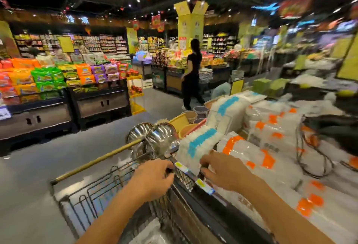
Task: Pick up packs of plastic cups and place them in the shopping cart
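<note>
Item: white pack with blue band (pixel 197 148), upright at the display edge; our right hand (pixel 222 170) grips its lower end, fingers curled around it. Our left hand (pixel 155 178), just left of the right, has its fingers curled near the wire cart rim (pixel 120 168); we cannot tell what it holds. Beyond the left hand: steel bowls (pixel 155 137) and a wooden pole (pixel 96 163). Right of the right hand: stacked packs with orange bands (pixel 267 158).
</note>
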